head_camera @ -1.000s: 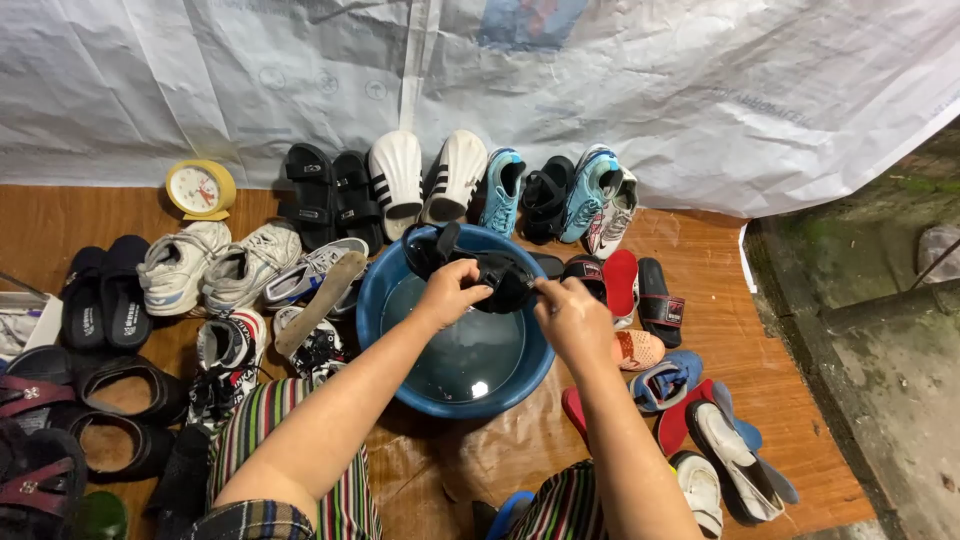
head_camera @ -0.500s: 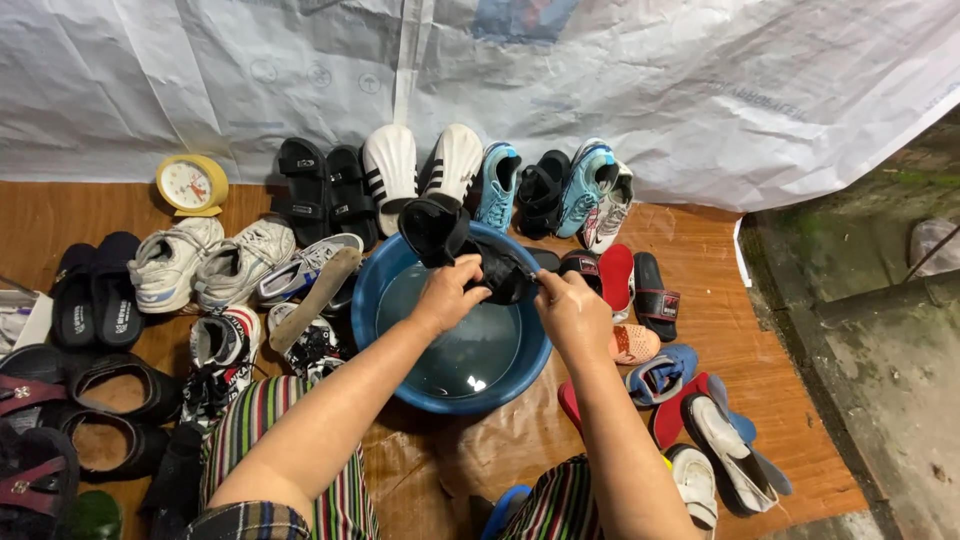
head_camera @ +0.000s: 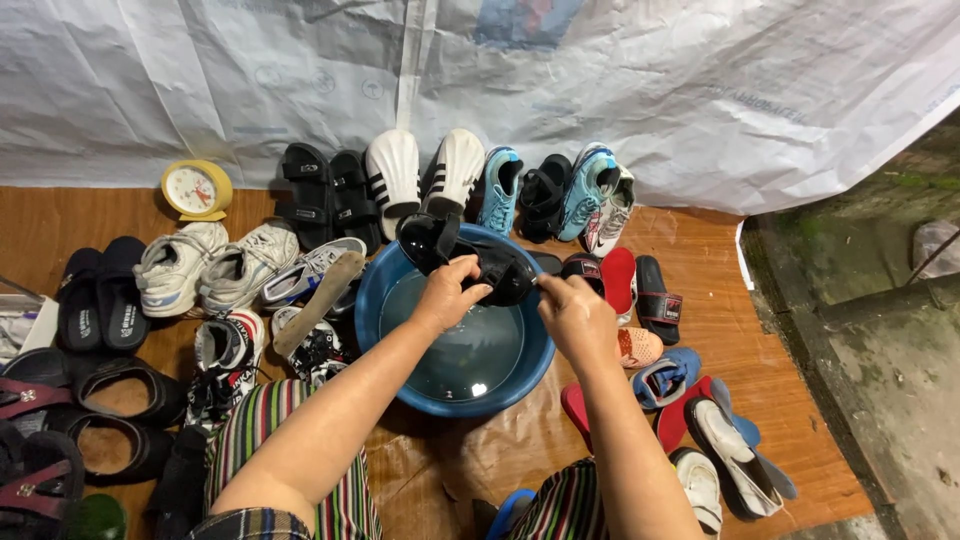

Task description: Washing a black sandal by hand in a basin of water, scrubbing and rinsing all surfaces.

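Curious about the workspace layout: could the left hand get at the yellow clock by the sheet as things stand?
Probably not at once: the left hand grips the black shoe over the blue basin, and white sneakers lie before the yellow clock.

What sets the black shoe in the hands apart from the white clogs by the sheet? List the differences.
The black shoe is dark; the white clogs are white with dark stripes. The black shoe is held over the blue basin by the left hand and right hand; the white clogs lie untouched on the floor as a pair. Both are footwear.
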